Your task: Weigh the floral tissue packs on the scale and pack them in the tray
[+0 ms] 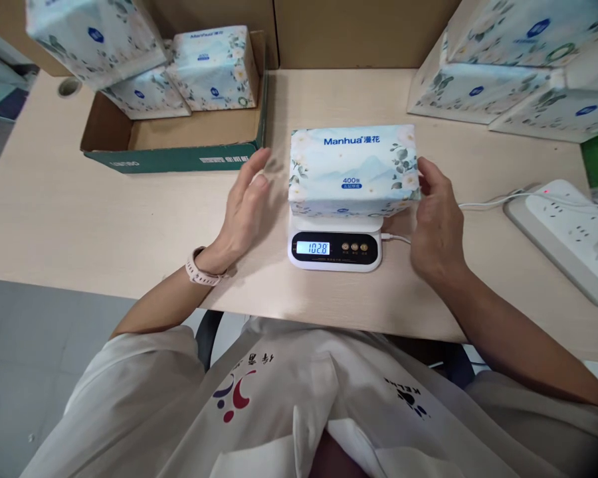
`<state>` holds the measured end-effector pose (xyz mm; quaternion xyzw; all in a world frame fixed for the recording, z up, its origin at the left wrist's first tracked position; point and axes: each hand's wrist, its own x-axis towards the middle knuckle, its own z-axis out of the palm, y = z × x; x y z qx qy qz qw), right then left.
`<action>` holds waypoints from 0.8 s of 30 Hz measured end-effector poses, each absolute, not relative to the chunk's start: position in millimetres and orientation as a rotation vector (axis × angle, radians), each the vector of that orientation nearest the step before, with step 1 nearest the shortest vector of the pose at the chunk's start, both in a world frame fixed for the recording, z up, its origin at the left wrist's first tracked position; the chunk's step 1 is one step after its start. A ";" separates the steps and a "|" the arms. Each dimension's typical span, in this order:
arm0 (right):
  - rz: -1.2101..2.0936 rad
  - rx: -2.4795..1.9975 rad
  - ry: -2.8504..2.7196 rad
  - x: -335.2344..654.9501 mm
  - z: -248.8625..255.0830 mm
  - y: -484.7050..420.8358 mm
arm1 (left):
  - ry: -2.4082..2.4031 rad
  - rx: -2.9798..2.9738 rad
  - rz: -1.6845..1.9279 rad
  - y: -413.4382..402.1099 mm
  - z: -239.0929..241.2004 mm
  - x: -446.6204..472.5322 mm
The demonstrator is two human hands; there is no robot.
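I see the tissue pack point(351, 171) atop the scale point(335, 249), long axis left-right | right grip point(437, 222) nearer, at its right end; pressing, can't tell | left grip point(244, 211) spread, apart

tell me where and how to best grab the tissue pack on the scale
Probably by its two short ends, one hand from each side: the tissue pack is a wide, box-like block, and its right end juts past the scale. The right hand is at that end; the left hand is apart from the other end.
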<state>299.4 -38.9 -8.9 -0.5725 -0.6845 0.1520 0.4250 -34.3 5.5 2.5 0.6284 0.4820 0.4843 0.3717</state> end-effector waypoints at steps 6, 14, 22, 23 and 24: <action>0.228 -1.416 -1.755 295.8 -6.7 -40.3 | 1.403 1.927 1.391 -6.0 24.9 -33.5; 0.530 -1.413 -1.674 289.6 -10.0 -34.5 | 1.161 2.064 1.029 -2.8 34.3 2.4; 0.167 -1.635 -1.221 368.3 13.6 9.7 | 0.681 2.006 0.863 72.5 66.3 125.6; 0.118 -1.710 -1.219 380.2 13.7 14.8 | 0.675 1.922 0.795 82.7 63.4 142.9; 0.079 -1.798 -1.227 390.7 13.0 19.1 | 0.695 1.829 0.715 91.3 59.3 158.9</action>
